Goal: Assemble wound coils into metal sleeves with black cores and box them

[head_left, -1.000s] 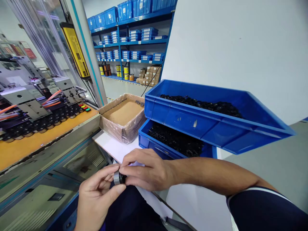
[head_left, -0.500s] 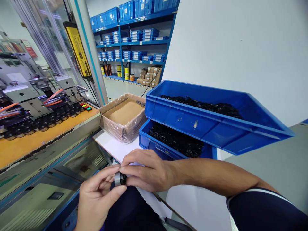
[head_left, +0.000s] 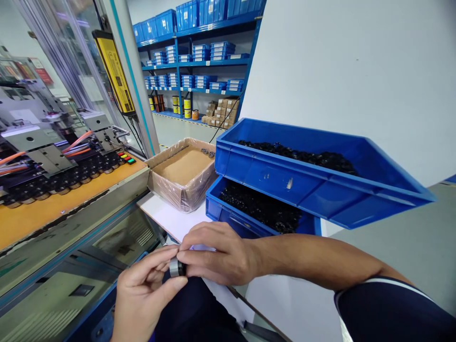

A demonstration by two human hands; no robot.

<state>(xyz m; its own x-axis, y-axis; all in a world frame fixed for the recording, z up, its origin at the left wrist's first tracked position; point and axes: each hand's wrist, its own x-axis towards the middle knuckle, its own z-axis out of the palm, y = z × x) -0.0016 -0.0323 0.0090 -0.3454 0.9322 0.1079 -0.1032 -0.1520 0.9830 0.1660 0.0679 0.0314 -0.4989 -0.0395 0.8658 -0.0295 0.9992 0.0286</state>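
Between my two hands sits a small round part [head_left: 175, 267], a grey metal ring with a black piece at its right side. My left hand [head_left: 147, 280] pinches the metal ring from the left, thumb below and index finger above. The fingers of my right hand [head_left: 217, 254] close on the black side from the right, and they hide part of it. Both hands are over my lap, in front of the white table [head_left: 167, 216].
An upper blue bin [head_left: 285, 178] of black parts rests at an angle on a lower blue bin [head_left: 228, 221], also with black parts. A plastic-lined carton [head_left: 181, 192] stands left of them. At left, a machine bench [head_left: 81, 194] carries a row of black-and-metal parts.
Almost nothing differs. The fingers of my right hand have shifted slightly against the round part, while my left hand keeps its pinch.
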